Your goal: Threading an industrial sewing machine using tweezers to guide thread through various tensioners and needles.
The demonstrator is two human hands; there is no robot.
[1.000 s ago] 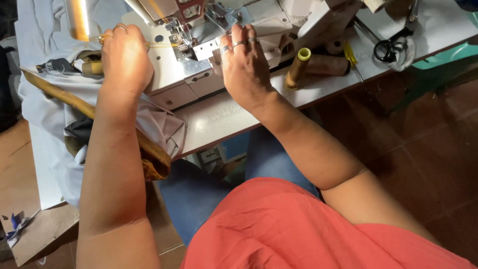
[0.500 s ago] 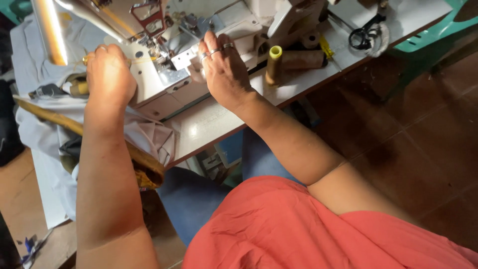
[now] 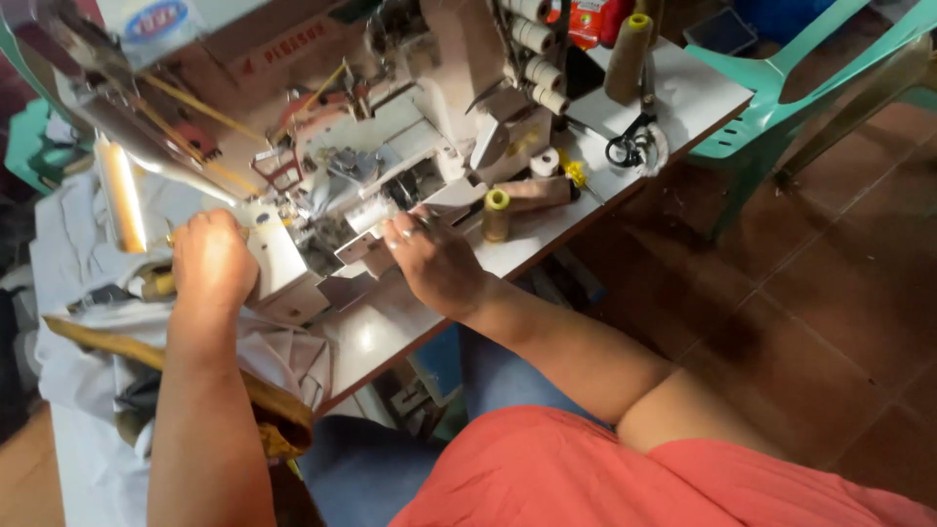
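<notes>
Change: since half a second ago both hands sit lower and more central in view; head has tipped up, so more of the machine top and table end shows. Hands keep their places on the machine bed.
Work item: pale grey-white cloth draped off the front-left of the white sewing machine table, running under the machine bed toward the needle area; the part at the needle is hidden by metal parts.
Left hand: left hand at the left end of the cream overlock sewing machine, fingers curled together, knuckles up; what they pinch is hidden, cannot tell.
Right hand: right hand flat by the presser-foot area, fingers close together and pointing at the needle, pressing down rather than gripping; rings on two fingers.
Technique: judgement – feed well by keeping the right fingertips clear of the needle, steering with light pressure, the left hand holding the edge taut and straight.
Near: upright olive-yellow thread cone just beside the right hand, brown cardboard cone lying behind it.
Further: black-handled scissors at the table end, tall tan thread cone behind.
Left edge: mustard-brown fabric strip across the cloth pile.
Outside: teal plastic chair, brown tiled floor.
</notes>
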